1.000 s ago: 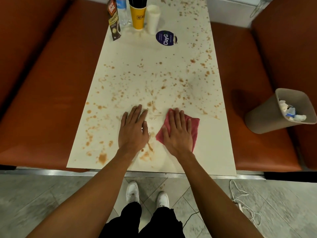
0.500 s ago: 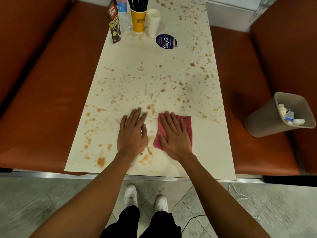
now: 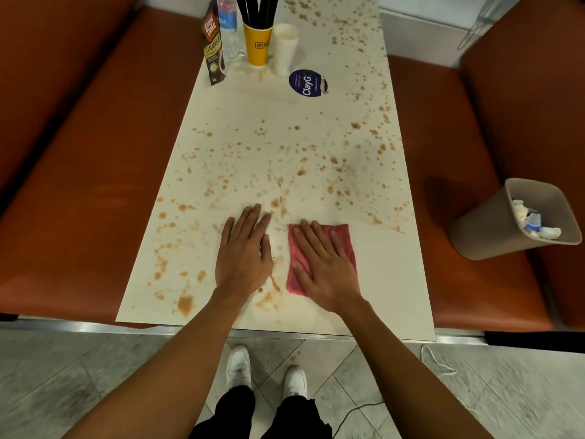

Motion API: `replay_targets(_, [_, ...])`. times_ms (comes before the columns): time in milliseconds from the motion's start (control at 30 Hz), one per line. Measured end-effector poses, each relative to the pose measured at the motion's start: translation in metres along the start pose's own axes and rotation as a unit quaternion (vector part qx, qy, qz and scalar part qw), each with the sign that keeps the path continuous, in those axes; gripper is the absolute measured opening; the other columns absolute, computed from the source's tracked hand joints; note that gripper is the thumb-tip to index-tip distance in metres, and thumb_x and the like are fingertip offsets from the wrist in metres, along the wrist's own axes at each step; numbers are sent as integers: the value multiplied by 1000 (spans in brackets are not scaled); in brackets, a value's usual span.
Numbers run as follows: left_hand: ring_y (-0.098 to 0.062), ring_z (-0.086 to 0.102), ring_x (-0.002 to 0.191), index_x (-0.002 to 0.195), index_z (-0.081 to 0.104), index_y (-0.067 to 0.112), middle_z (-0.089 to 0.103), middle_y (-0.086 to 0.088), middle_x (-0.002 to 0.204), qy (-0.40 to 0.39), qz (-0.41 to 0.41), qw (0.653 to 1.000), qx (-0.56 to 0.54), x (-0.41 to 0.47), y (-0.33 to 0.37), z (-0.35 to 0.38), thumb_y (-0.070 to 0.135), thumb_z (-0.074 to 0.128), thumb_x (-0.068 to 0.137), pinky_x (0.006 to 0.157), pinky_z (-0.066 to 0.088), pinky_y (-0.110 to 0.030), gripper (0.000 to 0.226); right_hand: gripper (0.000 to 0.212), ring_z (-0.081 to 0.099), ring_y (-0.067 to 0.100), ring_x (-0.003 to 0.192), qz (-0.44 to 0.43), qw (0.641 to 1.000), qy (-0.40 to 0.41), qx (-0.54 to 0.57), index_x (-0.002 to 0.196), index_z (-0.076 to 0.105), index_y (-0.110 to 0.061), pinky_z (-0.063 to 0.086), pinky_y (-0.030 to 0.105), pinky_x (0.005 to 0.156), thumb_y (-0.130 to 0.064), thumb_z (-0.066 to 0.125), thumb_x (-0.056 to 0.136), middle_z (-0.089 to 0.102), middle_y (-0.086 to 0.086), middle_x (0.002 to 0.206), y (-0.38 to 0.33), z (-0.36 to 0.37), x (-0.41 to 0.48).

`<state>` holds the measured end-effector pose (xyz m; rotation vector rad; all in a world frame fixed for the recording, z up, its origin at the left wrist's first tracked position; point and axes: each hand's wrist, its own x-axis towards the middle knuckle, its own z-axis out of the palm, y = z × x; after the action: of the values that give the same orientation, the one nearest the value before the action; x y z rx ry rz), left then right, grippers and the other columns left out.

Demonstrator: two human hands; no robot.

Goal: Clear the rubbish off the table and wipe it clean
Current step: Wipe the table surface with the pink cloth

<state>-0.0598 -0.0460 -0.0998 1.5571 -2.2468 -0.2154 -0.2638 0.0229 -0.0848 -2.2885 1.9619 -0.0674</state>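
Wiping stage | my right grip (image 3: 323, 267) flat, released, pressing folded pink cloth (image 3: 343, 237) onto long cream worktop (image 3: 383, 280), near middle | left grip (image 3: 245, 255) flat, empty, just beside | near-right patch looks clean; brown splatter (image 3: 185, 304) left and far not yet wiped | rubbish (image 3: 535, 221) sits in beige bin (image 3: 481, 231), right

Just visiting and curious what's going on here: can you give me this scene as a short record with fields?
left hand: flat on the table, holding nothing
right hand: flat on the cloth, pressing it down
table: brown stains over most of it
far end: sachet, bottle, yellow cup, white cup, sticker
bin: on the right bench, rubbish inside
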Motion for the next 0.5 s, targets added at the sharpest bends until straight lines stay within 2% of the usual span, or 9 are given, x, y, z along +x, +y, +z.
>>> replay_targets(67, [-16, 19, 161, 159, 44, 21, 31, 0, 171, 0, -1, 1000, 0, 1, 0, 0, 28, 35, 109, 129, 18, -47, 51, 69, -9, 14, 162, 48, 999, 12, -6, 169, 0, -26, 4, 50, 132, -56, 22, 111, -3, -4, 177, 21, -1, -11])
replay_targets(200, [-18, 22, 160, 157, 46, 20, 33, -2, 170, 3, -1, 1000, 2, 1, 0, -1, 27, 35, 108, 129, 18, -48, 51, 70, -2, 21, 163, 222, 974, 37, 10, 169, 6, -19, 5, 54, 131, -54, 16, 109, 4, 4, 176, 27, 1, 25])
replay_targets(267, [-18, 23, 160, 157, 46, 20, 33, -2, 170, 3, -3, 1000, 0, 1, 0, -2, 27, 35, 108, 129, 19, -48, 51, 71, -6, 23, 163, 242, 969, 32, 28, 169, 4, -17, 2, 53, 131, -54, 15, 109, 0, 5, 177, 16, 3, 47])
replay_targets(333, [-18, 23, 160, 157, 46, 20, 34, -2, 170, 4, -4, 1000, 0, 1, 1, -1, 27, 36, 108, 129, 19, -48, 50, 70, -10, 20, 162, 185, 982, 24, 22, 169, 1, -19, 0, 52, 131, -53, 17, 110, -4, 3, 177, 7, 4, 48])
replay_targets(433, [-17, 22, 160, 158, 46, 21, 33, -1, 170, 4, -5, 1000, -1, 0, 1, -1, 27, 35, 109, 129, 19, -47, 50, 69, -12, 14, 162, 33, 999, -1, 5, 169, -2, -25, 2, 51, 132, -54, 22, 111, -7, -4, 176, 8, 1, 12])
replay_targets(500, [-17, 22, 160, 158, 46, 21, 33, -1, 170, 2, -3, 1000, -1, 1, 2, -1, 27, 34, 108, 129, 19, -47, 51, 70, -10, 12, 162, 26, 1000, 1, 4, 169, -1, -28, 3, 49, 132, -56, 23, 110, -4, -6, 176, 26, -2, -7])
